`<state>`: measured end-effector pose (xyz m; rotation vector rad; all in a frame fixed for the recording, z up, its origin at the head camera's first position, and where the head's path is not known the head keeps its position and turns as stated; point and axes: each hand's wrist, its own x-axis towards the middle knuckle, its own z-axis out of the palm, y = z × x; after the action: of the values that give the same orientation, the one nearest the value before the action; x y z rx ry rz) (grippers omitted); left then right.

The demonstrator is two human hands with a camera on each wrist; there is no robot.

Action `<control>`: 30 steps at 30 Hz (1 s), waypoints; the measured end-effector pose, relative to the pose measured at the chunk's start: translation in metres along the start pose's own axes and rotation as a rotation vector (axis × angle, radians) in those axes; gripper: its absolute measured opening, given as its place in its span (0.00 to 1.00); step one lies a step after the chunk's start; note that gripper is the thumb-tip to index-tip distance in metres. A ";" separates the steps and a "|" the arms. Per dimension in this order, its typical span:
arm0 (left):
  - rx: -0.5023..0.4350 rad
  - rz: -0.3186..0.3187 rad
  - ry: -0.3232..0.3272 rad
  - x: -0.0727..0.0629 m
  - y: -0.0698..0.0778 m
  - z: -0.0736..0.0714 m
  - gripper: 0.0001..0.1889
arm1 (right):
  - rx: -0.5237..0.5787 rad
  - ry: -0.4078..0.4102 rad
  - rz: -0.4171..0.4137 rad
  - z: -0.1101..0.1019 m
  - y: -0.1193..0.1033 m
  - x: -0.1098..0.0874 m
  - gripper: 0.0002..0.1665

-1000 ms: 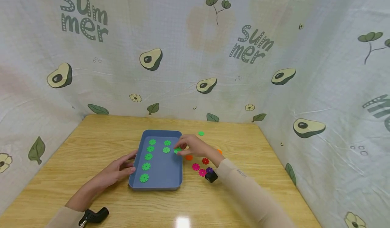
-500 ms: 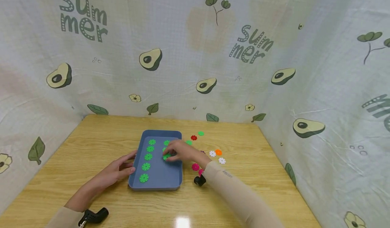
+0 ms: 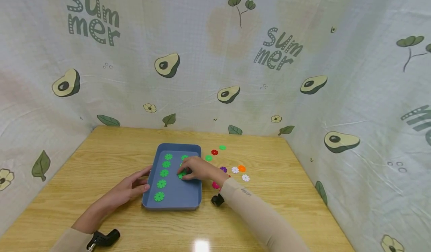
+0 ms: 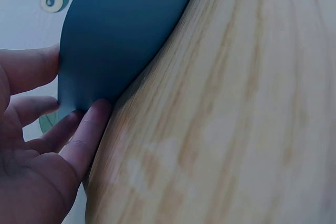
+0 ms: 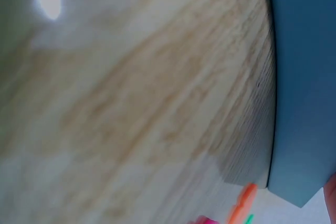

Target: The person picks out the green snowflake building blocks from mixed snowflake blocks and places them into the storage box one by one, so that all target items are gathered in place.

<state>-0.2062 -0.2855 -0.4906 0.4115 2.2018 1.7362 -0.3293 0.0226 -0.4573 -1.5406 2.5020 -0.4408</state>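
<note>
A blue-grey tray [image 3: 180,199] lies on the wooden table. Inside it, a column of green notched plastic discs [image 3: 164,173] runs down the left side, and a second, shorter column with a green disc [image 3: 184,157] at its top stands to the right. My right hand [image 3: 198,169] reaches over the tray's right wall. Its thumb and fingertips pinch a green disc [image 3: 181,175] low over the tray floor, partly covering the second column. At the left wall, my left hand [image 3: 122,192] rests with extended fingers [image 4: 89,135] against the tray's outer side.
Right of the tray lie loose discs: green [image 3: 222,147], red [image 3: 214,152], purple [image 3: 223,169], white [image 3: 235,170], orange [image 3: 241,168] and pink [image 3: 216,185]. My right forearm hides some. A printed curtain [image 3: 202,57] hangs behind the table.
My right hand has carried the green disc from the tray's right wall leftward and toward me, to below the second column. My left hand and the tray have stayed put.
</note>
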 end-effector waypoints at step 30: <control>0.004 0.002 0.001 0.001 -0.002 -0.001 0.41 | 0.150 0.114 -0.001 -0.023 0.014 -0.026 0.18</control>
<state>-0.2070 -0.2863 -0.4927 0.4138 2.2065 1.7345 -0.3360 0.0558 -0.4405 -1.4998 2.4859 -0.7178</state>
